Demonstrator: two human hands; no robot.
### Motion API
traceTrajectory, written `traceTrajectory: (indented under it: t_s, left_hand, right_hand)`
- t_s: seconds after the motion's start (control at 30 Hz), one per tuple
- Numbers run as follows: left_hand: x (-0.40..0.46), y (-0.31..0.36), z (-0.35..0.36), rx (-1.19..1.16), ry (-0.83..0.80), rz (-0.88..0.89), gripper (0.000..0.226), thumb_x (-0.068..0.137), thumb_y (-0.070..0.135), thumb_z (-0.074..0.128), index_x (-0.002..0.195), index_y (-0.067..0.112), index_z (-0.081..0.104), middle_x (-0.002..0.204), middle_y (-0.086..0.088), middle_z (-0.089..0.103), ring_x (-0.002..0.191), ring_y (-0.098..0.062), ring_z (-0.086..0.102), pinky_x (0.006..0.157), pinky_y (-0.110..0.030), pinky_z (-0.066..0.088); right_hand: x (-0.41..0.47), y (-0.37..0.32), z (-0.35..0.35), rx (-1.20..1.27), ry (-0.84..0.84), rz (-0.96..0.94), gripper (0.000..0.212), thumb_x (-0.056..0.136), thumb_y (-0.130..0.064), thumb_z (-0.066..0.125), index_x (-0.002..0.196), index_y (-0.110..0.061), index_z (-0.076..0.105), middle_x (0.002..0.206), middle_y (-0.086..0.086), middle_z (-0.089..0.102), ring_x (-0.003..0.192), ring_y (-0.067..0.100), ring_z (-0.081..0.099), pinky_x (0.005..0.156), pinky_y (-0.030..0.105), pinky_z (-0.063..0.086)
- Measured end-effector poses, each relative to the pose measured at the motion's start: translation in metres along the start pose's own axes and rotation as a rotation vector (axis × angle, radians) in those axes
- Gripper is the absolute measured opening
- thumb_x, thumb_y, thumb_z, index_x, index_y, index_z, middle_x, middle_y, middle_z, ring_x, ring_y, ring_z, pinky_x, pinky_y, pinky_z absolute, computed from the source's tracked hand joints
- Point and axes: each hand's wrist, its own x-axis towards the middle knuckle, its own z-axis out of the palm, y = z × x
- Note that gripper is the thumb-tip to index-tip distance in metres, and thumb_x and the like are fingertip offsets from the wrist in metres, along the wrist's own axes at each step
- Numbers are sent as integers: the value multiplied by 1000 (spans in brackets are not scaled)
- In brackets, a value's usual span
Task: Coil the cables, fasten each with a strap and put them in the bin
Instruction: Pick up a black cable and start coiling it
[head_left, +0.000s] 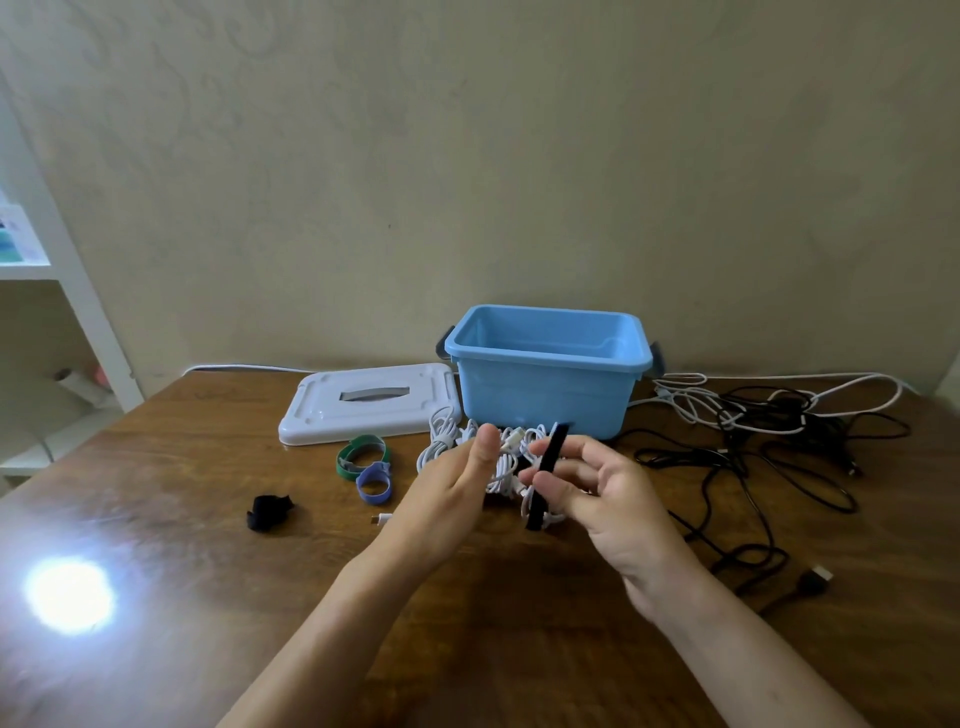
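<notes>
**A:** What is on the table, and where are the hands?

**B:** A dark brown wooden table stands against a beige wall. Both bare hands are raised over its middle. The left hand grips a bundle of coiled white cable, thumb upright on the near side. The right hand pinches a flat black strap that stands nearly upright, tilted slightly, right against the coil.

**A:** Is the strap wrapped around the coil?

**B:** I cannot tell — the fingers hide where strap and cable meet.

**A:** Where is the bin?

**B:** An open light-blue plastic bin sits just behind the hands, near the wall. Its flat white lid lies beside it on the left, touching or nearly touching it.

**A:** And other straps or cables?

**B:** Left of the hands lie a green looped strap and a lilac-blue looped strap, touching each other, and farther left a crumpled black strap. To the right of the bin — a loose tangle of black cables mixed with loose white cables, spreading toward the table's right edge. A bright glare spot shines on the wood at the near left.
</notes>
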Motion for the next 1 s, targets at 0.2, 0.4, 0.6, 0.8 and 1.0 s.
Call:
traceTrajectory:
  t_s: [0.2, 0.4, 0.6, 0.8, 1.0]
  left_hand:
    - [-2, 8, -1, 41, -13, -21, 49, 90, 65, 15, 75, 34, 50, 72, 12, 52, 68, 5, 52, 64, -18, 35]
    - [-4, -1, 5, 119, -103, 39, 82, 76, 95, 19, 94, 28, 63, 85, 5, 67, 79, -8, 63, 75, -40, 51]
    - [-5, 0, 13, 76, -104, -11, 47, 101, 61, 28, 111, 33, 65, 99, 12, 70, 92, -1, 63, 87, -33, 53]
    - [0, 0, 4, 82, 56, -6, 34, 107, 43, 32, 84, 35, 56, 76, 12, 60, 71, 7, 55, 62, -16, 35]
    - [0, 5, 2, -109, 69, 35, 40, 107, 39, 38, 82, 14, 56, 62, 8, 47, 58, -7, 42, 58, -32, 33]
  right_hand:
    - [1, 6, -2, 191, 57, 16, 16, 82, -6, 79, 96, -6, 70, 94, 8, 78, 89, 25, 77, 77, 33, 62]
    - [3, 8, 0, 328, 143, 11, 27, 66, -16, 82, 86, -7, 65, 91, 15, 76, 86, 28, 77, 72, 33, 63]
    - [3, 11, 7, 383, 187, 86, 29, 65, -23, 85, 88, -13, 71, 96, 15, 77, 90, 27, 77, 75, 34, 60]
    - [-2, 4, 4, 262, 87, 130, 24, 84, -12, 78, 107, -9, 73, 90, 8, 79, 80, 18, 77, 70, 26, 60]
    - [1, 12, 12, 76, -64, 221, 21, 88, -17, 77, 109, -15, 74, 97, 4, 79, 87, 14, 75, 79, 30, 59]
